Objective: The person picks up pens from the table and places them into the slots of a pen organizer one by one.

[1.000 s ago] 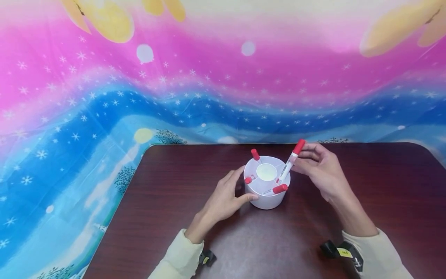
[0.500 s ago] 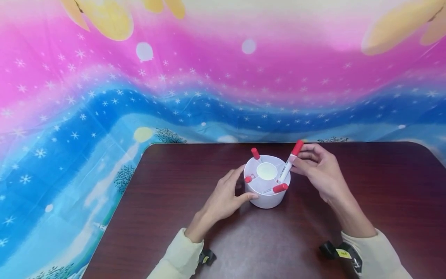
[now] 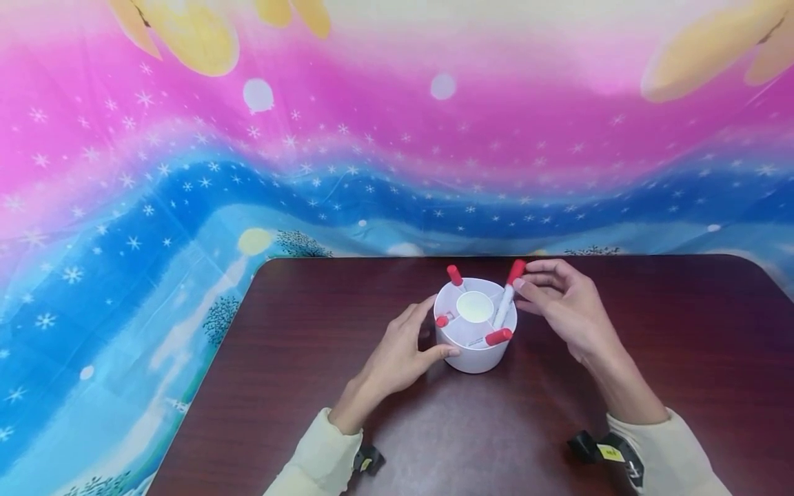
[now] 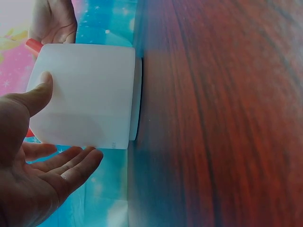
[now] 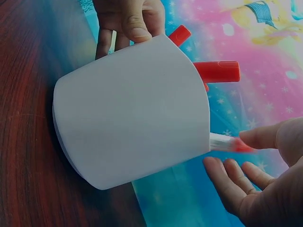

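Observation:
A white round pen holder [image 3: 474, 358] with a pale centre and divided compartments stands on the table. My left hand [image 3: 400, 348] steadies it from the left, thumb against the front wall and fingers along the side in the left wrist view. At the holder's right, a white marker with a red cap [image 3: 514, 273] leans in a compartment. My right hand [image 3: 567, 303] is beside that cap, thumb at it, other fingers loosely extended; the marker is blurred in the right wrist view. More red-capped markers lean inside: one at the back [image 3: 455, 275], one in front [image 3: 498, 336], one at left [image 3: 442, 321].
The dark wooden table [image 3: 298, 310] has rounded back corners. A colourful printed cloth [image 3: 384, 138] hangs just behind its back edge. Black wrist cameras are strapped near both pale sleeves [image 3: 664, 448].
The marker at my right hand has slid lower into its compartment, its cap now down and left of before. My right fingers have loosened around it. The left hand and holder stay put.

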Action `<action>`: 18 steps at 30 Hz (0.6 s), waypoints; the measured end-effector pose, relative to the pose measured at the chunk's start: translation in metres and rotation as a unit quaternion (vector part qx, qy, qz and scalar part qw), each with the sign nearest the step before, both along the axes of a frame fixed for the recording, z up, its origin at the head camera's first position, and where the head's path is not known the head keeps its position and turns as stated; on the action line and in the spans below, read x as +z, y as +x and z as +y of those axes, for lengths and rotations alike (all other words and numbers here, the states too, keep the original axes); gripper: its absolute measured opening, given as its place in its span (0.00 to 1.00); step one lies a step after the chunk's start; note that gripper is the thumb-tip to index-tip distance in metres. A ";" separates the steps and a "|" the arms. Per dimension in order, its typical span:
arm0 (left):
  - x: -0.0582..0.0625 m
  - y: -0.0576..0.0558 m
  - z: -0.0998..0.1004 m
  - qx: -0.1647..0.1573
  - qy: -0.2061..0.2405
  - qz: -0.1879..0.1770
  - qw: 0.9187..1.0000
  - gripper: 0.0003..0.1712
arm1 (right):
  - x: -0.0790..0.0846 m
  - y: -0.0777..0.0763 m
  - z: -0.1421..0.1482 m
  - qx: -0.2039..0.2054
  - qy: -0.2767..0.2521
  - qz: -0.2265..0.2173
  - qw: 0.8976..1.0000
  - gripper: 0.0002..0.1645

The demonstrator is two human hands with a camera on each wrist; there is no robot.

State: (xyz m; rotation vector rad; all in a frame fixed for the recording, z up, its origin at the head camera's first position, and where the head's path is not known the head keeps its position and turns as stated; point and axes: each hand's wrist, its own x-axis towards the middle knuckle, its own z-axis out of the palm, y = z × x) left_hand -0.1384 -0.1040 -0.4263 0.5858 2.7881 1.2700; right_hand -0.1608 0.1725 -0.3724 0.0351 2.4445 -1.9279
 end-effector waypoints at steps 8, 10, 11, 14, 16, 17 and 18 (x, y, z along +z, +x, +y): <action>0.000 0.000 0.000 0.000 -0.002 -0.008 1.000 0.54 | 0.004 0.001 0.004 -0.009 0.007 0.007 1.000 0.34; 0.000 0.000 0.001 -0.001 0.000 -0.009 1.000 0.54 | 0.005 0.001 0.005 -0.011 0.007 0.011 1.000 0.32; 0.000 0.000 0.001 -0.001 0.001 -0.009 1.000 0.54 | 0.005 0.001 0.006 -0.011 0.007 0.014 1.000 0.31; 0.000 0.000 0.001 -0.001 0.001 -0.006 1.000 0.54 | 0.006 0.001 0.008 -0.015 0.008 0.020 1.000 0.29; 0.000 0.000 0.000 0.000 -0.003 -0.003 1.000 0.54 | 0.007 0.002 0.009 -0.018 0.008 0.024 1.000 0.27; 0.000 0.000 0.000 0.000 -0.005 -0.002 1.000 0.54 | 0.007 0.002 0.009 -0.020 0.008 0.026 0.999 0.26; 0.000 0.000 0.000 0.001 -0.006 -0.003 1.000 0.54 | 0.008 0.002 0.010 -0.022 0.009 0.027 0.999 0.26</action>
